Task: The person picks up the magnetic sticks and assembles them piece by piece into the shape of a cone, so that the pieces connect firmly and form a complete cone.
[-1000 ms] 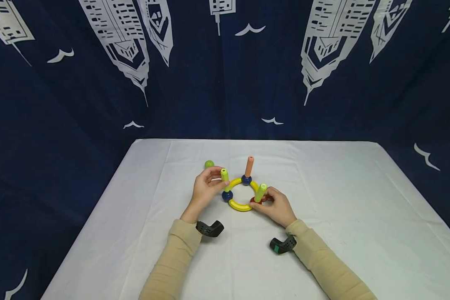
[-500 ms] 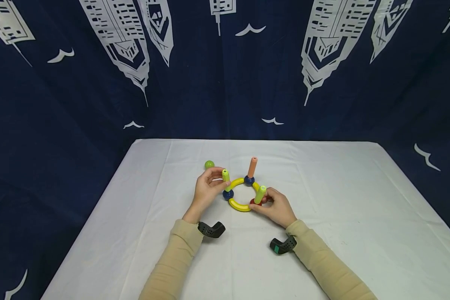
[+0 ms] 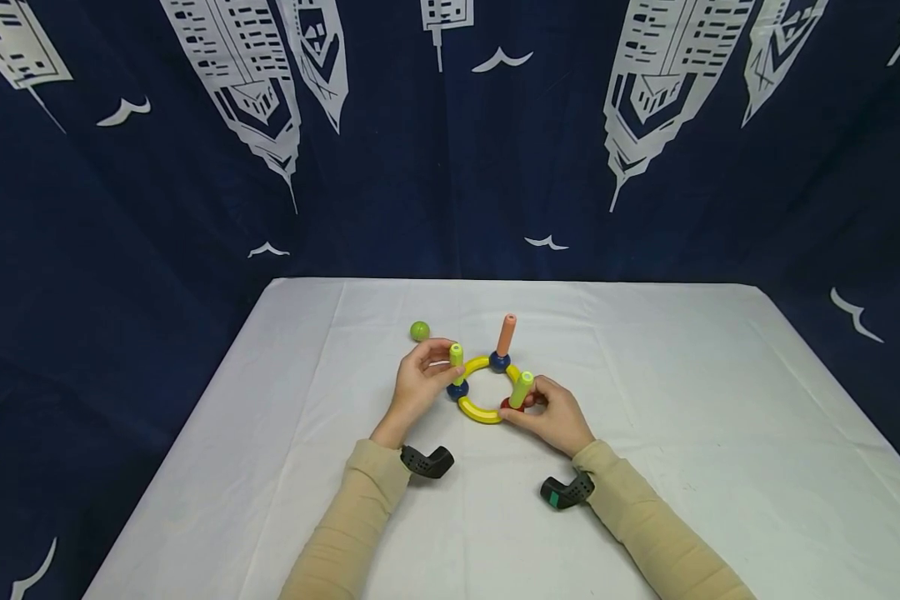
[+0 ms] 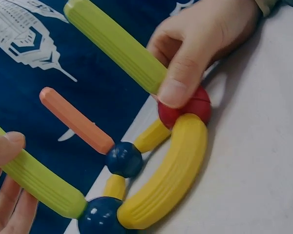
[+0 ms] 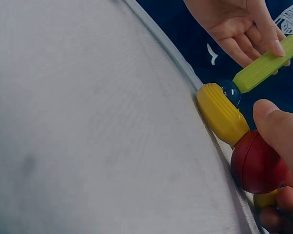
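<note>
Curved yellow sticks (image 4: 168, 178) join two blue balls (image 4: 124, 160) and a red ball (image 4: 198, 105) into a ring on the table. A straight stick rises from each ball: an orange stick (image 3: 506, 335) at the far blue ball, green ones at the other two. My left hand (image 3: 418, 379) pinches the left green stick (image 4: 44, 187) between thumb and fingers, above its blue ball (image 3: 457, 390). At the ring's right side my right hand (image 3: 558, 417) grips the red ball, its thumb by the base of the right green stick (image 3: 521, 389).
A loose green ball (image 3: 420, 331) lies behind my left hand, outside the ring. White cloth covers the table (image 3: 682, 400). A dark blue curtain (image 3: 450, 167) with white building prints hangs behind the far edge.
My left hand has shifted slightly right with the left green stick, which now stands straighter. The orange stick and its blue ball moved slightly right. My right hand stays nearly still.
</note>
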### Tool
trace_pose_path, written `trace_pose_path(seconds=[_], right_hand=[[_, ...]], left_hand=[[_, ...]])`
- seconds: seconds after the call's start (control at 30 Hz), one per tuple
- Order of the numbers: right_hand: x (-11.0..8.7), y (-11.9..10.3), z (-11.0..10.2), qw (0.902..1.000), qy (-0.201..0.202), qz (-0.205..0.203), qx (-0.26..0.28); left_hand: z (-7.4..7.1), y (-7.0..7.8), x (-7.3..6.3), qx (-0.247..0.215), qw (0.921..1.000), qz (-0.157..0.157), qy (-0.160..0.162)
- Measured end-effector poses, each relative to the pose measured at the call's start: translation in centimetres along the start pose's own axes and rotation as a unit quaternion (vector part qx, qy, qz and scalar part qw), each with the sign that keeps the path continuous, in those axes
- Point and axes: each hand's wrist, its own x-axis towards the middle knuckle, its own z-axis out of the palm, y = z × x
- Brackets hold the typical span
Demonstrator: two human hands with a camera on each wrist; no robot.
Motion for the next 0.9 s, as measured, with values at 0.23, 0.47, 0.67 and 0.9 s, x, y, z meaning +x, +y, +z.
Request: trace_pose_path(seconds=[0.23,0.47,0.67,0.9], right_hand=[[0.0,0.0,0.0,1.0,0.0,-0.001,0.0],[0.0,0.1,0.0,0.9992,0.002,-0.039,-0.001],[-0.1,0.2,0.1,0.9959,0.016,-0.085,0.027],[-0.1,-0.2,-0.1,0.9932,0.011,-0.104,0.051]], left_hand=[[0.0,-1.6,0.3,0.018,0.9998,-0.007,0.008],[-0.1,-2.6,0.2,0.085,0.9942,-0.066,0.001],[-0.4,-3.4,0.0,0.109,0.9884,-0.106,-0.009],[-0.5,-4.2,-0.1,0.145,0.9815,-0.123,-0.023]])
